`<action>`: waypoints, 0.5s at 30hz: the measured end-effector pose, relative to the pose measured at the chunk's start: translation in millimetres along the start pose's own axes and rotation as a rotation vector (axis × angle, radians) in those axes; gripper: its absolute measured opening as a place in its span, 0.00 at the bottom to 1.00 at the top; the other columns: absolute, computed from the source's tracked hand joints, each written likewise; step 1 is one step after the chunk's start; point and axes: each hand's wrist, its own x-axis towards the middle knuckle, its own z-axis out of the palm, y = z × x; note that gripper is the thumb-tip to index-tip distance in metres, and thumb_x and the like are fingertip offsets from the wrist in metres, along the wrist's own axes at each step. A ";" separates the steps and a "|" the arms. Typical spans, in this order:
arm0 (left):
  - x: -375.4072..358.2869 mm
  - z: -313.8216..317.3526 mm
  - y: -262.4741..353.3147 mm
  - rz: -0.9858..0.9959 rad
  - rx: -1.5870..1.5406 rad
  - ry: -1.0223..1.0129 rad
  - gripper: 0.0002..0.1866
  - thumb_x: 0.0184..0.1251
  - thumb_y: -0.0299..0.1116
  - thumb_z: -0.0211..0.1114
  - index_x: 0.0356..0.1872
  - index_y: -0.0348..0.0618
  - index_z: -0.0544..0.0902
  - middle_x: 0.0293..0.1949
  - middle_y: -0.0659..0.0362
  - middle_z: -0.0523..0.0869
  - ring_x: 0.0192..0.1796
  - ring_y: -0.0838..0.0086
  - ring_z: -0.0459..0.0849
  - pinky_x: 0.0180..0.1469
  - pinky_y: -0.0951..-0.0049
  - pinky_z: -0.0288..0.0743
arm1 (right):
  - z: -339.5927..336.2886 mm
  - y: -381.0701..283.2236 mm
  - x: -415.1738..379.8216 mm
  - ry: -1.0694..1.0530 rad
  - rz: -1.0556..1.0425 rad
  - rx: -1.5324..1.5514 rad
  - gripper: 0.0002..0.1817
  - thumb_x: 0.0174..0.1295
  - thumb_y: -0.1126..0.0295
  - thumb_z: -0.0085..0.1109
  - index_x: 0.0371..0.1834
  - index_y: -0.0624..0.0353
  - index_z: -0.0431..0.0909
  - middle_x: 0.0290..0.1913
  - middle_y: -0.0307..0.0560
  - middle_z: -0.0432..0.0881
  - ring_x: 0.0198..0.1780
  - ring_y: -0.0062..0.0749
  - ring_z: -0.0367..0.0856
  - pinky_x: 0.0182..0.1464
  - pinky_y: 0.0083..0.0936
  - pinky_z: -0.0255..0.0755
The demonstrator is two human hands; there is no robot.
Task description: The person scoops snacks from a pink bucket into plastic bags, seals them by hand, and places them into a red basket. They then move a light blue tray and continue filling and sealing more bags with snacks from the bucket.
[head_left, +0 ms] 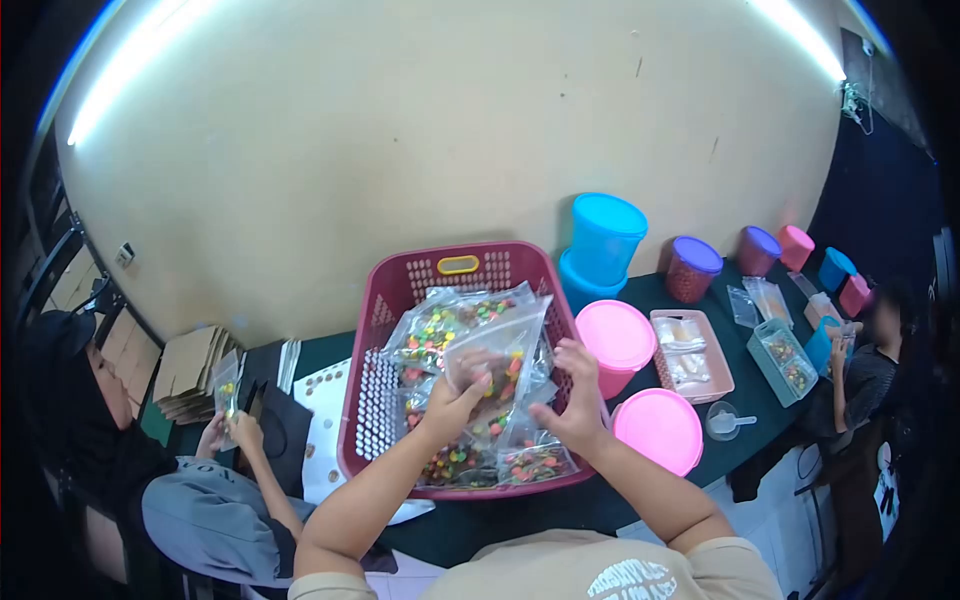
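A large maroon plastic basket (395, 262) with perforated sides stands before me, heaped with clear zip bags of colourful candies (440, 335). Over the heap, my left hand (458, 402) grips a clear zip bag (510, 335), its upper part see-through and some round candies showing inside. Some fingers of that hand show blurred through the plastic. To the right of this bag, my right hand (575, 405) is raised by the basket's right rim, fingers curved and apart, with nothing in it.
Pink-lidded tubs (657, 432) and stacked blue tubs (608, 228) stand right of the basket. Beyond are a pink tray (712, 345) and a green basket (783, 362) beside a co-worker (868, 365). At left, another person (215, 510) holds a small bag (227, 385) near brown paper bags (195, 375).
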 end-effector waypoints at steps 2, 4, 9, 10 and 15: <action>-2.6 -2.2 7.0 -0.140 -0.001 -0.213 0.23 0.67 0.37 0.62 0.59 0.38 0.71 0.53 0.57 0.78 0.54 0.73 0.77 0.55 0.71 0.70 | 4.9 27.9 -8.8 0.094 0.330 0.316 0.44 0.50 0.60 0.72 0.65 0.60 0.54 0.65 0.54 0.60 0.64 0.40 0.63 0.60 0.38 0.66; -4.5 3.3 13.6 -0.245 0.193 -0.426 0.28 0.62 0.41 0.67 0.59 0.40 0.71 0.54 0.56 0.78 0.53 0.73 0.78 0.55 0.71 0.70 | -1.4 25.3 1.8 0.072 0.420 0.667 0.34 0.55 0.66 0.69 0.61 0.61 0.60 0.56 0.51 0.71 0.58 0.35 0.70 0.58 0.33 0.68; -4.1 4.5 12.9 0.128 0.471 -0.261 0.24 0.56 0.38 0.71 0.51 0.38 0.75 0.41 0.55 0.82 0.42 0.72 0.81 0.49 0.73 0.72 | -7.2 16.5 -0.9 -0.131 0.604 0.633 0.06 0.59 0.73 0.65 0.36 0.59 0.78 0.35 0.37 0.80 0.40 0.18 0.78 0.44 0.20 0.72; -3.7 -1.0 8.5 0.064 0.457 -0.205 0.20 0.56 0.37 0.71 0.46 0.37 0.77 0.37 0.57 0.82 0.39 0.72 0.81 0.46 0.73 0.73 | -6.0 17.5 -1.0 -0.185 0.585 0.601 0.06 0.59 0.72 0.65 0.36 0.59 0.78 0.35 0.36 0.80 0.39 0.17 0.78 0.43 0.19 0.72; -3.3 13.1 29.5 -0.146 0.491 -0.166 0.10 0.56 0.31 0.71 0.32 0.37 0.79 0.29 0.58 0.81 0.32 0.75 0.80 0.34 0.73 0.72 | -8.5 8.9 4.7 -0.318 0.635 0.570 0.08 0.58 0.70 0.67 0.36 0.61 0.80 0.35 0.35 0.80 0.38 0.16 0.77 0.42 0.19 0.71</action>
